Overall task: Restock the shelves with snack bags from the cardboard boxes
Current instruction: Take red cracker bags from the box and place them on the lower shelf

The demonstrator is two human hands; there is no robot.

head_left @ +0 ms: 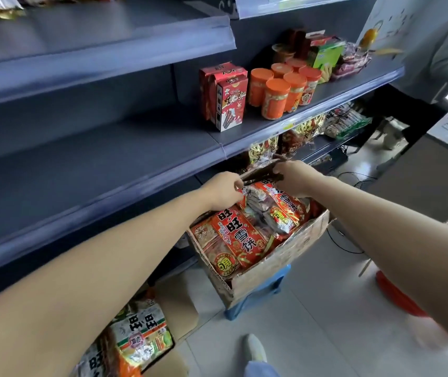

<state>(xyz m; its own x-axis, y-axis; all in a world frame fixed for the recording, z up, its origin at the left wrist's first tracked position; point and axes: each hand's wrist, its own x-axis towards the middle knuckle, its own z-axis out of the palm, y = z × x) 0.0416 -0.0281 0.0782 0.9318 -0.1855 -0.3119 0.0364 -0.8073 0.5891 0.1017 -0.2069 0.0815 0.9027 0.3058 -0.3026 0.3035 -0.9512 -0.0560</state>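
Observation:
A cardboard box point(277, 263) sits on a blue stool, filled with red snack bags point(237, 240). Both my hands reach into its far end and grip the top edge of one red snack bag point(277, 205), which stands tilted above the others. My left hand point(224, 190) pinches the bag's dark top seam on the left. My right hand point(295, 176) holds the same seam on the right. A second box at the bottom left holds green-and-white snack bags point(138, 333). The grey shelf point(103, 159) to my left is bare.
Red cartons point(224, 95), orange-lidded jars point(280, 88) and a green box point(324, 57) stand on the right shelf section. More bags fill the shelf below point(307, 130). A blue stool point(255, 297), floor cables point(353, 178) and my shoe point(255, 348) are on the tiled floor. A person stands at the right.

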